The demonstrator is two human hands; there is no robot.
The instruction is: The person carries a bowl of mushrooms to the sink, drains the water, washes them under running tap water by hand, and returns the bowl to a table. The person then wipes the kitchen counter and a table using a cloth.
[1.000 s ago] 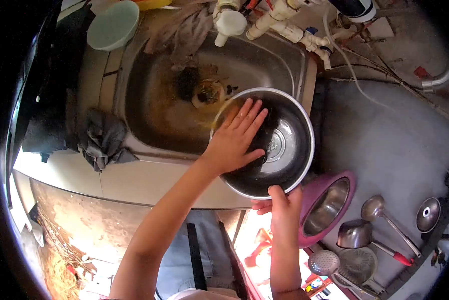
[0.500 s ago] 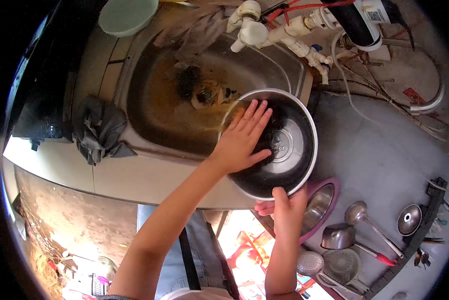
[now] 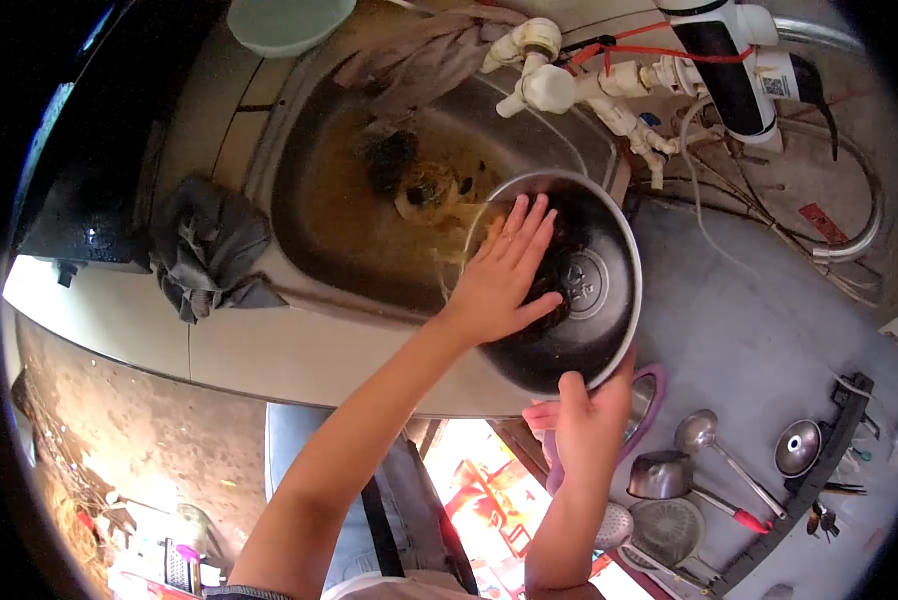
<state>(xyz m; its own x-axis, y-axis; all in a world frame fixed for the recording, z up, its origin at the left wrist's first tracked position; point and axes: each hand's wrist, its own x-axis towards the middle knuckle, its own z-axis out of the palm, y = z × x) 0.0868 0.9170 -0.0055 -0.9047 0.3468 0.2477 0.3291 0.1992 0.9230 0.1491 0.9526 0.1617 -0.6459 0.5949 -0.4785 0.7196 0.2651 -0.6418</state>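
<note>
A metal bowl (image 3: 606, 325) is tilted leftward over the right side of the sink (image 3: 314, 190). My right hand (image 3: 591, 415) grips its near rim, thumb on top and fingers underneath. My left hand (image 3: 509, 265) lies inside the bowl with its fingers stretched out, pressed toward the sink-side wall. Dark, wet stuff shows beside and under that palm; its kind is unclear. Thin, brownish water runs over the bowl's left rim into the sink. Bits of scrap lie around the drain (image 3: 431, 190).
White pipes with a tap (image 3: 549, 88) stand behind the sink. A dark rag (image 3: 209, 245) lies on the left counter, and a brownish cloth (image 3: 434, 60) hangs over the sink's back edge. A ladle (image 3: 697, 430), a pot (image 3: 659, 475) and strainers hang at the right.
The bowl has tipped further toward the sink, and the water over its rim is easier to see. Both hands keep their places on it. The whole view has shifted slightly.
</note>
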